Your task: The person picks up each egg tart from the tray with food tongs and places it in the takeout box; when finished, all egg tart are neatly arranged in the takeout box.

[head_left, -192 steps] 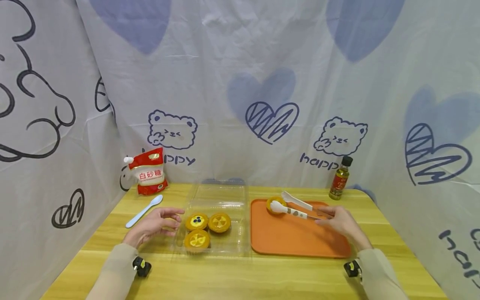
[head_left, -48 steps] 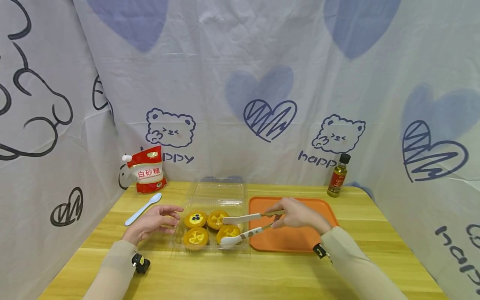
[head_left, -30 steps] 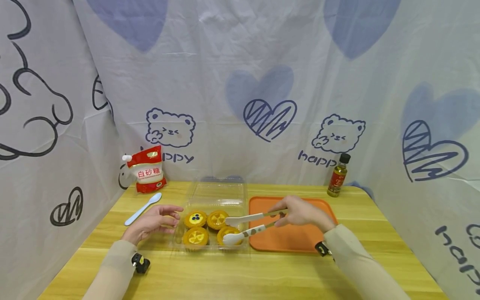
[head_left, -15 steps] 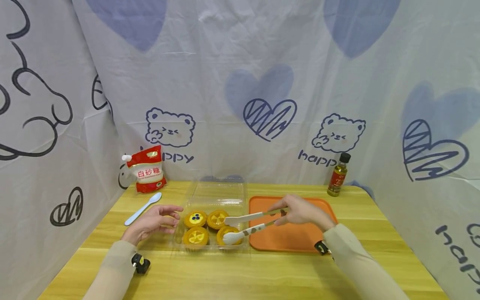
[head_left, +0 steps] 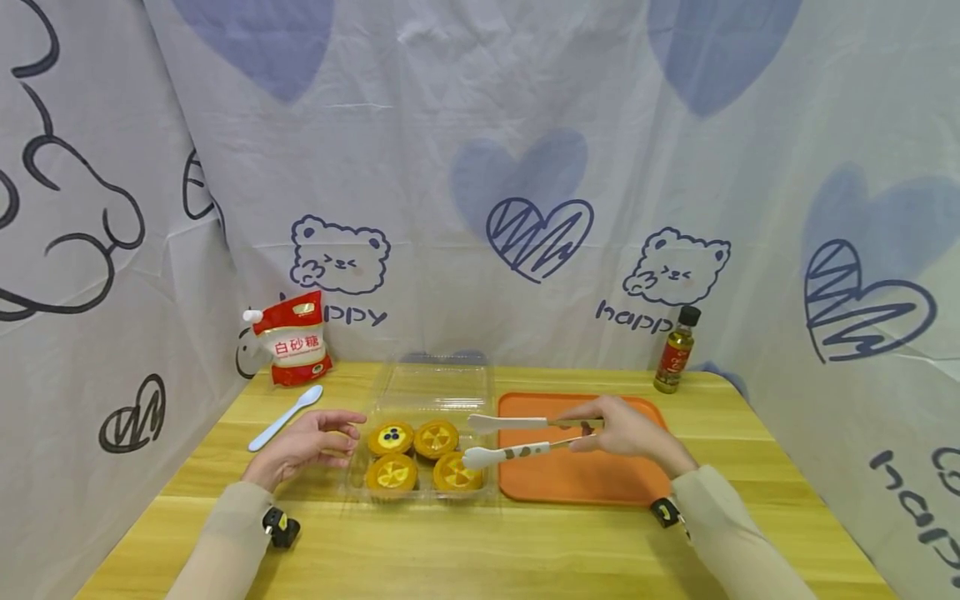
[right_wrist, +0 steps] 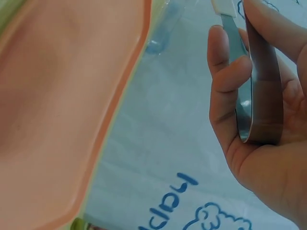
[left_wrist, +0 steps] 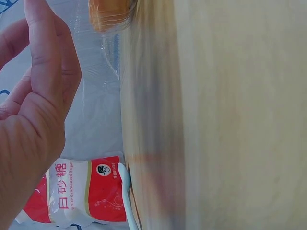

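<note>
My right hand (head_left: 626,429) grips a pair of tongs (head_left: 517,451) with white tips and a bent metal handle (right_wrist: 266,96). The tong arms stand apart with nothing between them. Their tips hang over the right side of a clear plastic box, whose hinged lid (head_left: 438,388) leans back. Inside sit several tarts: one with blueberries (head_left: 391,438), the rest with yellow fruit wedges, including the front-right tart (head_left: 455,475), partly covered by a tong tip. My left hand (head_left: 311,442) holds nothing; its fingers are loosely bent, fingertips right at the box's left edge.
An orange tray (head_left: 577,483) lies right of the box, under my right hand. A red-and-white sugar bag (head_left: 298,342) stands at the back left, with a pale blue spoon (head_left: 287,418) before it. An oil bottle (head_left: 676,354) stands at the back right.
The tart once on the tray now sits in the box's front-right corner. The tongs have spread off it and drawn back up and right. My left hand has stayed in place.
</note>
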`<action>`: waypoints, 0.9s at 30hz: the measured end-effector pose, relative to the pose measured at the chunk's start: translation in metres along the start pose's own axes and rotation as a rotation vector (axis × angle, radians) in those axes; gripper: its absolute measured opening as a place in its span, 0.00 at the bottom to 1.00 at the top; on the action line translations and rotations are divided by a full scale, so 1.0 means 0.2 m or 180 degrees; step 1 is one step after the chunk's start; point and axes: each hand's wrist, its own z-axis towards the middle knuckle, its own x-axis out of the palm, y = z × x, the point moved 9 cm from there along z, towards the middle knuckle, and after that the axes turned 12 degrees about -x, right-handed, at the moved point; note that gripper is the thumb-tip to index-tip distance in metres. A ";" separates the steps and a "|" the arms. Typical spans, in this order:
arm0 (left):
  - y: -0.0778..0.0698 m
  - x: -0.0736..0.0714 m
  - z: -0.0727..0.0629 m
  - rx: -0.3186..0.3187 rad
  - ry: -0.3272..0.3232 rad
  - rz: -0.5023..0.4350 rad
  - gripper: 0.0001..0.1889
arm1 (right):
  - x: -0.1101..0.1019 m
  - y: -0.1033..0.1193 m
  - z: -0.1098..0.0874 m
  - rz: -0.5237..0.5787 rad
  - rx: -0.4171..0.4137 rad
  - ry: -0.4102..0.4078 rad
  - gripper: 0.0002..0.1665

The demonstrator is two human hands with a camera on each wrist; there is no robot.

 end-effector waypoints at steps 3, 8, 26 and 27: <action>0.01 -0.01 0.00 -0.0025 -0.0027 -0.0008 0.31 | -0.01 -0.04 -0.03 -0.0043 0.0040 -0.0140 0.25; 0.02 -0.01 -0.01 -0.0041 -0.0042 -0.0017 0.31 | -0.02 -0.09 -0.08 -0.0056 0.0111 -0.0314 0.27; 0.00 0.00 -0.01 -0.0018 -0.0031 -0.0024 0.31 | -0.05 -0.30 -0.34 0.0176 0.0575 -0.0898 0.30; 0.01 0.00 -0.01 -0.0011 -0.0027 -0.0017 0.31 | -0.05 -0.32 -0.36 0.0176 0.0610 -0.0914 0.30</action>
